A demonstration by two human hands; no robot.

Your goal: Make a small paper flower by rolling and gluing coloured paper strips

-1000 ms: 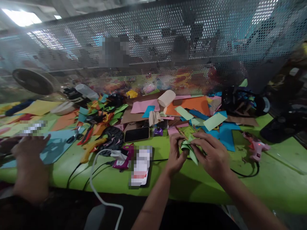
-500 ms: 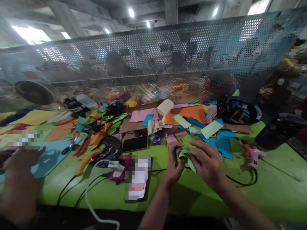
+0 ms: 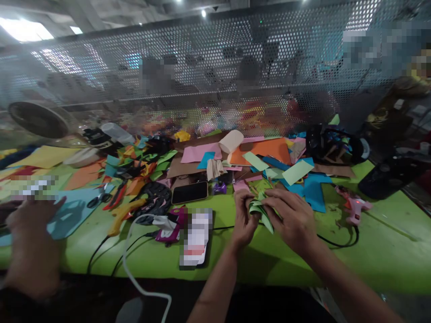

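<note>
Rolled strips of light green paper [image 3: 266, 219] are held between both my hands, above the green table [image 3: 276, 264]. My left hand [image 3: 243, 217] is closed around the left side of the paper. The fingers of my right hand [image 3: 293, 217] pinch it from the right. My fingers hide part of the paper, and its lower tip points down between the hands. Flat light green strips [image 3: 297, 172] lie beyond my right hand among blue paper pieces [image 3: 314, 197]. To the right lies a pink glue gun [image 3: 356, 210] with a small red light.
A lit phone [image 3: 197, 240] and a dark phone [image 3: 189, 193] lie left of my hands. Beyond them are a yellow glue gun [image 3: 124, 217] and scissors [image 3: 99, 197]. Another person's hand [image 3: 33, 222] is at far left. A perforated metal screen [image 3: 215, 85] stands behind the paper scraps.
The camera view has tilted down slightly. My hands still hold the green paper in nearly the same place, with the right fingers a little closer in over it.
</note>
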